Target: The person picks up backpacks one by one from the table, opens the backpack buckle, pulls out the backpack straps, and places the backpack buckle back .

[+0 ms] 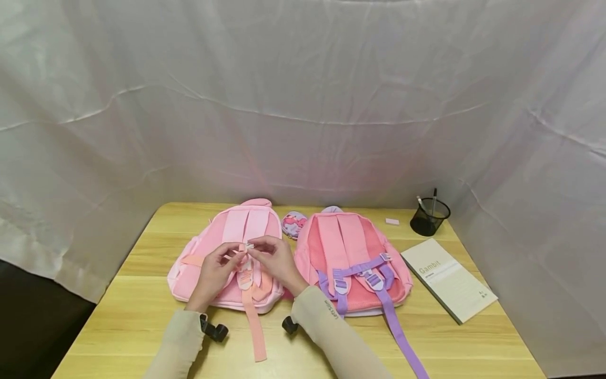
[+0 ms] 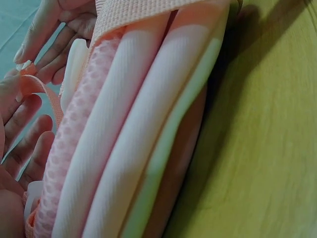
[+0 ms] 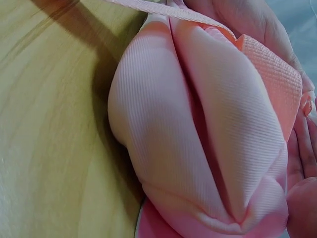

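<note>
A pink backpack (image 1: 196, 276) lies on the table with its shoulder straps upward. Above its lower part, my left hand (image 1: 214, 276) pinches the peach webbing strap (image 2: 37, 84) between thumb and fingers. Close beside it, my right hand (image 1: 280, 262) pinches a small white piece (image 1: 249, 246) at the strap's end; the fingertips hide its exact shape. Just below both hands sits a pale plastic buckle (image 1: 245, 280). From it a loose peach strap tail (image 1: 256, 334) hangs over the bag's edge onto the table.
To the right lies a second pink backpack (image 1: 310, 239) with purple straps (image 1: 397, 329). A round character pouch (image 1: 293, 223) sits between the bags. Farther right are an eraser-like block (image 1: 392, 221), a black mesh pen holder (image 1: 427, 223) and a notebook (image 1: 450, 279). Grey curtains (image 1: 303, 105) surround the table.
</note>
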A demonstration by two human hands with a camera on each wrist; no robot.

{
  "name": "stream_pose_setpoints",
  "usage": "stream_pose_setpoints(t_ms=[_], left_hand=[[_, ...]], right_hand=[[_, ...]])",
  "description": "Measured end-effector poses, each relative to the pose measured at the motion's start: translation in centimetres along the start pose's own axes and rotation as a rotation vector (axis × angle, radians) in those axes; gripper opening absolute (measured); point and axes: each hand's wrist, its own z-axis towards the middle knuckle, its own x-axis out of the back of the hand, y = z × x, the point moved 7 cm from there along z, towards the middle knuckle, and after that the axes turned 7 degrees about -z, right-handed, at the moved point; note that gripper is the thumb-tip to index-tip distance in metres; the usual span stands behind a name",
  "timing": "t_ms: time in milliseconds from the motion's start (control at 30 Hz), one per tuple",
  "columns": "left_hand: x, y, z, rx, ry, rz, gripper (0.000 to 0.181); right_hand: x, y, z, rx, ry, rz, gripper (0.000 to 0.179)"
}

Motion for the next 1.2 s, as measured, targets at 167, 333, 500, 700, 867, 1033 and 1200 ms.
stream_pose_setpoints(t_ms=[167,333,500,700,867,1033,1200], left_hand=[[0.0,0.1,-0.2,-0.011,-0.001,0.002,0.023],[0.1,0.0,-0.2,-0.028,0.018,0.023,0.020],[0.1,0.3,-0.4,-0.054,0.027,0.016,0.006],[-0.1,-1.6,-0.2,-0.079,0.053,0.067,0.004],[0.0,-2.8,0.1,-0.096,0.045,0.080,0.008],[0.0,-3.0,0.0,-0.107,0.025,0.073,0.011],[0.1,-3.0,0.0,-0.125,0.023,0.077,0.010]], right_hand=[[0.0,0.0,0.0,0.005,-0.003,-0.025,0.021],[0.1,-0.1,0.1,0.015,0.006,-0.017,0.019],[0.1,0.1,0.1,0.000,0.031,-0.023,0.017],[0.3,-0.3,0.2,-0.011,0.074,-0.075,0.014],[0.9,-2.7,-0.5,0.005,0.086,-0.073,0.010],[1.4,-4.1,-0.9,0.047,0.099,-0.054,0.008],[1.8,-4.7,-0.9,0.077,0.097,-0.040,0.011]])
